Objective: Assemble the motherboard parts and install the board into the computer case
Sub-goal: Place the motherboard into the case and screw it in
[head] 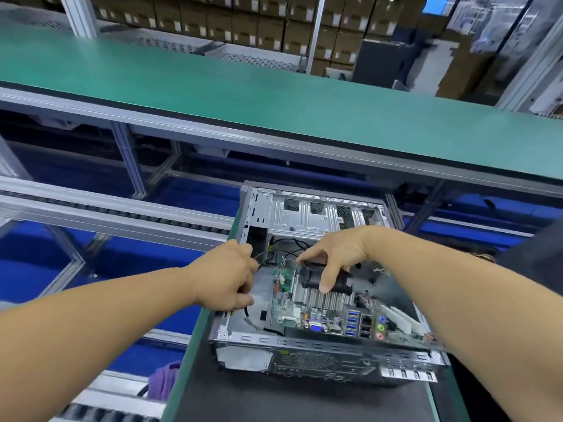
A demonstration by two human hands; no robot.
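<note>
An open grey computer case (304, 345) lies on its side on a dark mat. Inside it sits the motherboard (307, 315), its blue and coloured rear ports facing me. A black fan on a finned heatsink (329, 295) stands at the board's middle. My right hand (335, 257) grips the top of that cooler, thumb down its front. My left hand (228, 275) is curled round black cables (268, 254) at the case's left wall, holding them aside from the board.
The mat (274, 397) lies on a narrow green bench. A long green conveyor table (274, 95) runs across behind. Roller rails (106, 208) and blue floor are to the left. A purple cloth (164, 379) lies low left. Stacked cartons fill the shelves at the back.
</note>
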